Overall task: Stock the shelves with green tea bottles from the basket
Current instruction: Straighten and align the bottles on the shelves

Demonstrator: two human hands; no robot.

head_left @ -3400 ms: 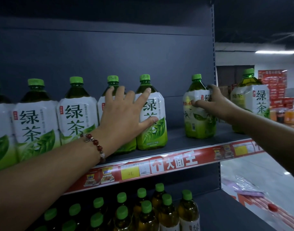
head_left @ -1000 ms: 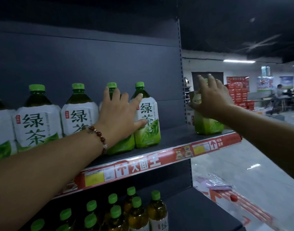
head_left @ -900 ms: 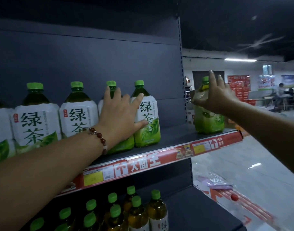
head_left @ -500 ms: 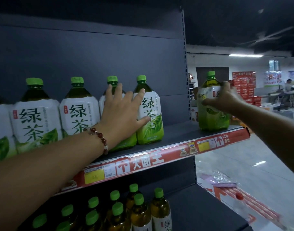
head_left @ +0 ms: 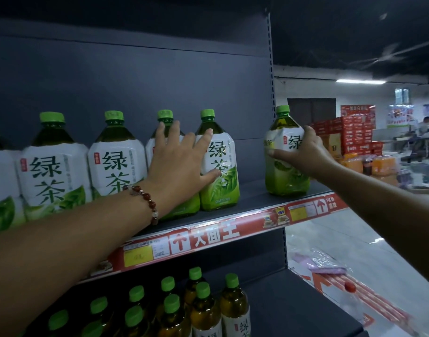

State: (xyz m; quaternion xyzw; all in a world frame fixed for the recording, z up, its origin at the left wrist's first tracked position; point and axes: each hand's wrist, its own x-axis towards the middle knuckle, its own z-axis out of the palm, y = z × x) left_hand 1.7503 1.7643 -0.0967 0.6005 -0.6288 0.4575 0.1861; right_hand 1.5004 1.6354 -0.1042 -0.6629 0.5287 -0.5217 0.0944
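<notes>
On the upper shelf [head_left: 252, 198], right end: my right hand [head_left: 303, 152] grips one large green tea bottle [head_left: 285, 164], fingers curled round its label, thumb across the front. Bottle upright, base on the shelf, standing alone near the right edge.

Left of it, across a bare gap: my left hand [head_left: 182, 164], fingers straight and spread, pressed flat against two bottles at once, the end bottle of the row [head_left: 219, 166] under the thumb and little finger, and its neighbour [head_left: 164, 142] mostly hidden behind the palm. A bead bracelet [head_left: 146, 199], dark red, sits on that wrist.

Further left: more large green tea bottles [head_left: 117, 156] in the same row, upright, touching side by side, green caps, white labels facing out.

Shelf edge: red price strip [head_left: 208, 237] with yellow tags.

Lower shelf [head_left: 293, 300]: small green-capped tea bottles [head_left: 203, 310], clustered, upright.

Far right, well apart: stacked red cartons [head_left: 349, 135] on the shop floor.
</notes>
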